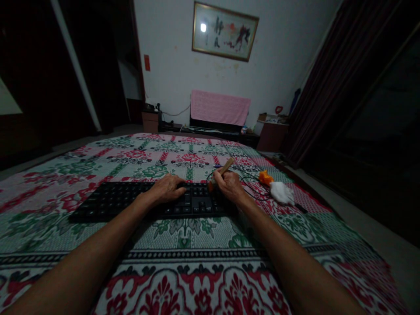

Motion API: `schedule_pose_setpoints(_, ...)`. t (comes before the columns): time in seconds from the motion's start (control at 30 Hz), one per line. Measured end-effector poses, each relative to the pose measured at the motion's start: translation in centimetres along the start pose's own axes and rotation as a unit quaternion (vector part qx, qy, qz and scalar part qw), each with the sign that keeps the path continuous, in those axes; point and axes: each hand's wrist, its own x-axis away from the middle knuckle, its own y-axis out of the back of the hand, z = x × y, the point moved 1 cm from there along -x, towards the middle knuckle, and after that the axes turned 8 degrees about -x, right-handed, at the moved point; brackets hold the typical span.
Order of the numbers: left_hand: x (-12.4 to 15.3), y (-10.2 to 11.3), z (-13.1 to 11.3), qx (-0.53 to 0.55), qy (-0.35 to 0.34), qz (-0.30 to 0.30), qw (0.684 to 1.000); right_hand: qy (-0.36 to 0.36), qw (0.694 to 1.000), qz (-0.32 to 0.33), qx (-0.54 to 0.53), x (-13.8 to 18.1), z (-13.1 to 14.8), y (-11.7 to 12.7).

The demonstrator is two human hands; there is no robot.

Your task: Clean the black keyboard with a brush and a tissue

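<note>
A black keyboard (pixel 114 201) lies on a patterned bedspread in front of me. My left hand (pixel 167 188) holds it at the far edge, with the thumb over the keys and the other fingers along that edge, partly hidden. Closed around the wooden handle of a small brush (pixel 227 165) is my right hand (pixel 228 184). The brush slants, its brownish-orange lower end down at the keys on the right part of the keyboard. My right hand and wrist cover that end of the keyboard.
Right of the keyboard lie a black cable (pixel 252 192), an orange crumpled item (pixel 265 177) and a white cloth-like bundle (pixel 282 193) with a dark stick-like end. A bluish pen-like item (pixel 217 166) lies behind my right hand. The bedspread (pixel 197 236) spreads all around.
</note>
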Motion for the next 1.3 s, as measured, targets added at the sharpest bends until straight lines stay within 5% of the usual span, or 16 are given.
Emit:
schedule_pose_setpoints(0.23, 0.0, -0.1, 0.1, 0.007, 0.003, -0.001, 1.0, -0.004, 0.996, 0.084, -0.02, 0.3, 0.7, 0.2)
schedule_pose_setpoints(0.5, 0.0, 0.1, -0.1, -0.001, 0.002, 0.003, 1.0, 0.033, 0.997, -0.003, -0.072, 0.3, 1.0, -0.3)
schedule_pose_setpoints(0.87, 0.0, -0.1, 0.0, -0.015, -0.005, -0.008, 1.0, 0.066, 0.993, 0.073, -0.061, 0.7, 1.2, -1.0)
schedule_pose_setpoints(1.1, 0.1, -0.2, -0.1, -0.014, 0.005, -0.014, 1.0, 0.082, 0.992, 0.006, -0.096, 0.6, 1.2, -1.2)
schedule_pose_setpoints(1.3, 0.1, -0.1, -0.1, -0.019, 0.007, -0.016, 1.0, 0.073, 0.993, 0.066, -0.063, 0.9, 1.6, -1.2)
